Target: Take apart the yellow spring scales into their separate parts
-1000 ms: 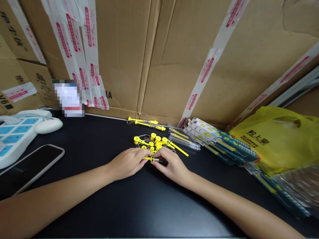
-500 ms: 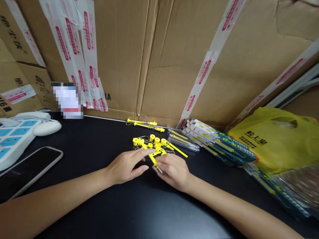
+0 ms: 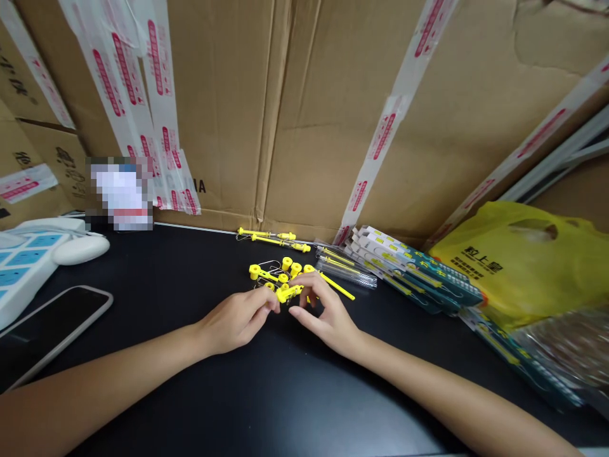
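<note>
At the middle of the black tabletop (image 3: 266,393), pinches one yellow piece (image 3: 289,292) between the thumb and fingers of the left hand (image 3: 235,320). Holds the right hand (image 3: 330,317) by the other end of that piece, thumb and fingertips parted; cannot tell of any contact there. Just behind both hands, one heap of yellow parts (image 3: 254,272), with at least five round heads, too overlapped for a sure total. One long yellow rod (image 3: 339,287) pointing out of the heap to the right.

Beyond the heap, two slim hooked rods (image 3: 280,243) side by side, near the foot of the cardboard (image 3: 214,114). To the right, clear sleeves (image 3: 349,270), number unclear, then one fanned stack of white-and-teal boxes (image 3: 423,276), at least four. Beside the stack, one yellow bag (image 3: 533,279) with dark lettering; below it, one bundle of clear plastic (image 3: 571,349).

Over on the left, one white power strip (image 3: 35,251) with blue sockets, one white oval object (image 3: 80,250) against it, one phone (image 3: 57,330) lying flat, and one pixelated object (image 3: 124,193) near the cardboard.
</note>
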Tool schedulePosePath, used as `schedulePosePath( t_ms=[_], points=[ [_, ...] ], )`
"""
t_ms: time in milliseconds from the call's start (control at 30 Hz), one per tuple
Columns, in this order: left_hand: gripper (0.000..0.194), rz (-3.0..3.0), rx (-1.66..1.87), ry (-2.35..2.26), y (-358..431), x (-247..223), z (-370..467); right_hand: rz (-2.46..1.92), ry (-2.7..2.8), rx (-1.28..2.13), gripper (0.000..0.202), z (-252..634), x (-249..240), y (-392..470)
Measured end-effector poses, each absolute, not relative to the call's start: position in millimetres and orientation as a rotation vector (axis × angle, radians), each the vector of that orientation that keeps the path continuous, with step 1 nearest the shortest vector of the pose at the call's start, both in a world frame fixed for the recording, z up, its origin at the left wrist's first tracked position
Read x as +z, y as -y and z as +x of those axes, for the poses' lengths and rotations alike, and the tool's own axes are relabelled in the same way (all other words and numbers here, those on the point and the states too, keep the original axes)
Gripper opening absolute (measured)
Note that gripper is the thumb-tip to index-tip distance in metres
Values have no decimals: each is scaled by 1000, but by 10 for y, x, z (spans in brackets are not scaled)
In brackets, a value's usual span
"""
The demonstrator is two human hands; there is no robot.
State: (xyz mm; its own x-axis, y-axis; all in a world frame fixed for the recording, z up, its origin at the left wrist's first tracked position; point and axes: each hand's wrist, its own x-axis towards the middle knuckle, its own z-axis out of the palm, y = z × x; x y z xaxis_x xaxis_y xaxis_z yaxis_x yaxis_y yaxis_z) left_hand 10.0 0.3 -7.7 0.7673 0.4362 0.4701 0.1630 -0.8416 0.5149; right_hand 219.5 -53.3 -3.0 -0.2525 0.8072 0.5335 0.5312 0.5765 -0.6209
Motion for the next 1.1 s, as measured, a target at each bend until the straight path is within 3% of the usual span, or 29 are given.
schedulePosePath(
  t_ms=[100,200,367,933,1100],
  points=[
    [9,2478,843,-481,9,-98,110,-1114,1945,462,17,2183,-54,520],
    [23,2457,890,-514,18,-95,107,-1166,1924,504,8,2176,-60,513],
    [40,2468,833,-695,11,-3,75,-1203,1855,530,12,2196,-36,489],
    [16,2486,891,-748,-51,-39,119,-1093,1539,877,21,2258,3,423],
    [16,2595,894,-634,-40,-47,121,-1082,1673,748,16,2264,-27,445]
  ],
)
